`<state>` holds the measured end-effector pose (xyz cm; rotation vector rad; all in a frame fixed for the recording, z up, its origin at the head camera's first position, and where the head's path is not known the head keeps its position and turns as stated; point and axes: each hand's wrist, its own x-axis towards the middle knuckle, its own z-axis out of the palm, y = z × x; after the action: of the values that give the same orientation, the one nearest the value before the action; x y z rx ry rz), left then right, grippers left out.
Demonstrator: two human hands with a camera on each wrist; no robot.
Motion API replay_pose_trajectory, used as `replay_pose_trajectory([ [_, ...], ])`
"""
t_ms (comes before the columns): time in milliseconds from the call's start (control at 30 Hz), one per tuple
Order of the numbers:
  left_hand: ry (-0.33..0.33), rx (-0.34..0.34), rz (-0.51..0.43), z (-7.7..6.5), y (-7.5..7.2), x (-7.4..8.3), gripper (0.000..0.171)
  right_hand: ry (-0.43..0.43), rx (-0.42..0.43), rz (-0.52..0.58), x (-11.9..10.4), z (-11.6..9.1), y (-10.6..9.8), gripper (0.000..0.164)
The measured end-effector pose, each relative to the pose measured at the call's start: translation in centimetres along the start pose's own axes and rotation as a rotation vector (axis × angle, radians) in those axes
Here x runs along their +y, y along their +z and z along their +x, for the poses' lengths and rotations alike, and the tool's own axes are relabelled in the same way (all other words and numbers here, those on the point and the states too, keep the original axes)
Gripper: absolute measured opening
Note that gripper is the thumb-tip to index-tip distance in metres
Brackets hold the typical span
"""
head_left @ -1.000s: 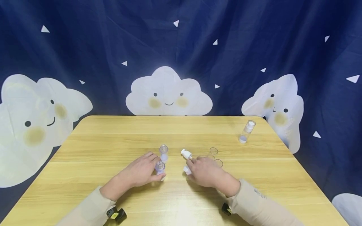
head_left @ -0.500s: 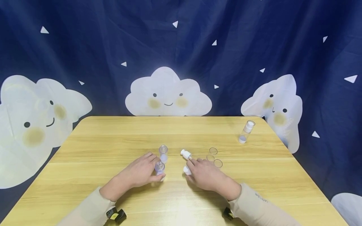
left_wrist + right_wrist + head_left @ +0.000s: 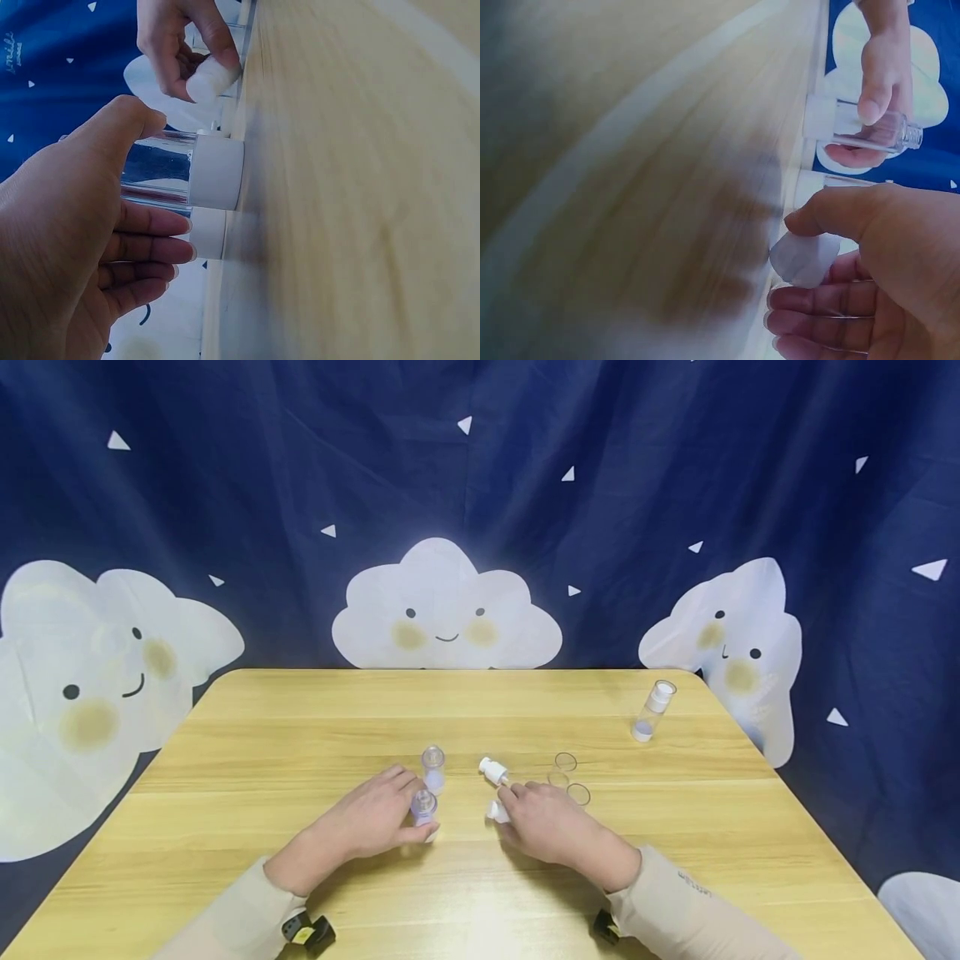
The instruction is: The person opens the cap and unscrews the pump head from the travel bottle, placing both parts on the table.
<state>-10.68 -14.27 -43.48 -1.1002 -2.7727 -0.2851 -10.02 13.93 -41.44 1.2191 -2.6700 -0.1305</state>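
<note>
My left hand (image 3: 375, 817) holds a small clear bottle (image 3: 423, 807) upright on the table, thumb on one side and fingers on the other. Its white base (image 3: 216, 172) shows in the left wrist view, and its bare threaded neck (image 3: 913, 136) in the right wrist view. Just behind it stands a second clear bottle (image 3: 433, 767). My right hand (image 3: 551, 824) pinches a white pump head (image 3: 805, 259) between thumb and fingers, low over the table; the fingers hide part of it. Another white pump head (image 3: 492, 770) lies just beyond the right fingertips.
Several clear ring-like pieces lie beyond my right hand, one dark-rimmed ring (image 3: 578, 804) nearest it. A clear bottle with white parts (image 3: 652, 712) stands at the back right of the wooden table (image 3: 300, 710). A blue cloud-print curtain (image 3: 480, 485) hangs behind.
My right hand has drawn slightly nearer to me, uncovering the rings, and the white pump head in it has turned a little. My left hand and its bottle stay put.
</note>
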Motion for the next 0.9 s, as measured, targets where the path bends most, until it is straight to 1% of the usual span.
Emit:
replay_pose_trajectory([
  [167,-0.002,0.001,0.0,0.05,-0.05,-0.04,0.062,-0.009,-0.004,-0.037,0.04,0.16,0.16,0.023],
  [433,0.006,0.01,0.004,0.07,-0.11,-0.13,0.062,-0.014,0.008,-0.084,0.08,0.1,0.24,0.028],
  [700,0.006,0.009,0.001,-0.02,-0.13,-0.12,0.061,-0.005,-0.013,-0.087,0.08,0.02,0.2,0.035],
  [800,0.002,0.001,0.0,-0.07,-0.14,-0.08,0.064,-0.006,-0.014,-0.082,0.05,-0.02,0.17,0.035],
  [900,-0.013,-0.014,-0.009,-0.1,-0.2,-0.06,0.07,-0.008,-0.017,-0.082,0.04,-0.02,0.17,0.034],
])
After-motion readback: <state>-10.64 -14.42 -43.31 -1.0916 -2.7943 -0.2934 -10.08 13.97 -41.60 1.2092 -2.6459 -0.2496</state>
